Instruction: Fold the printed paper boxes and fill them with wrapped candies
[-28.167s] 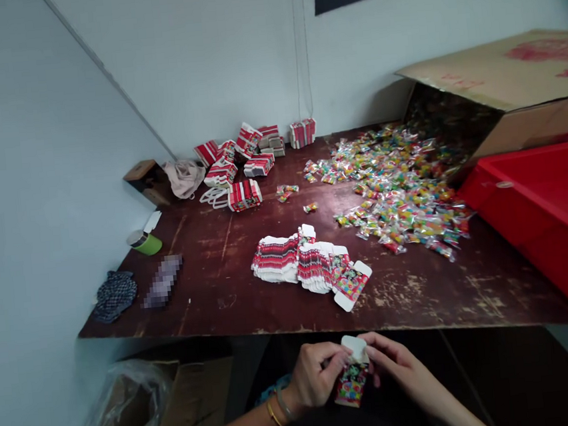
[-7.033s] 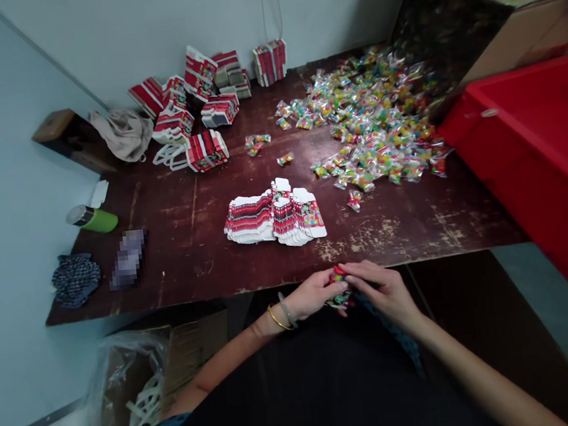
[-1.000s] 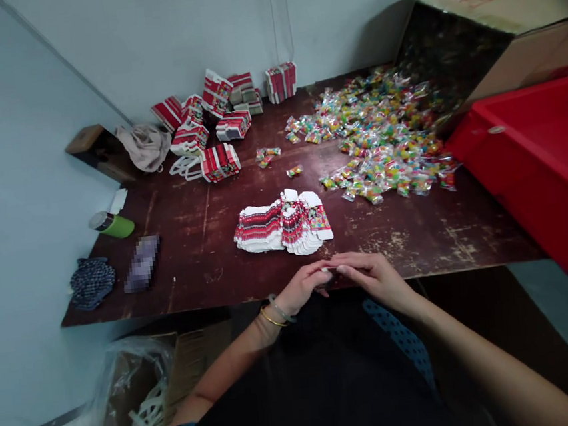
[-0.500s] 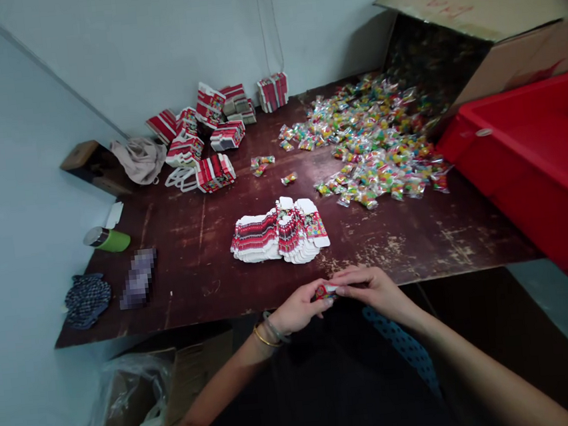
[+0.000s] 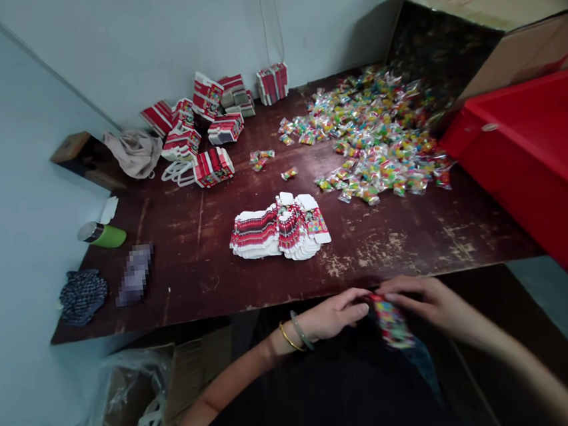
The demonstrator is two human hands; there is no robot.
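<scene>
A small printed candy box (image 5: 393,323), red with a multicoloured pattern and slightly blurred, hangs just off the table's front edge. My left hand (image 5: 338,315) pinches near its top left corner, fingers closed. At the top right, my right hand (image 5: 423,299) has its bent fingers and thumb closed on the same box. The box's contents, if any, are hidden. On the table beyond my hands lies a fanned row of flat printed cartons (image 5: 280,230), with white flaps showing. Wrapped candies (image 5: 382,140) are heaped at the back right.
Banded carton bundles (image 5: 214,166) stand at the back left. A green cup (image 5: 108,235) and a dark checked cloth (image 5: 84,296) are at the left edge. A red bin (image 5: 522,130) and an opened cardboard box (image 5: 505,61) border the right side. A few loose candies (image 5: 289,173) lie mid-table.
Both hands have moved right and slightly down with the candy box. It has turned, so its long patterned face now shows. The cartons and candies on the table stay in place.
</scene>
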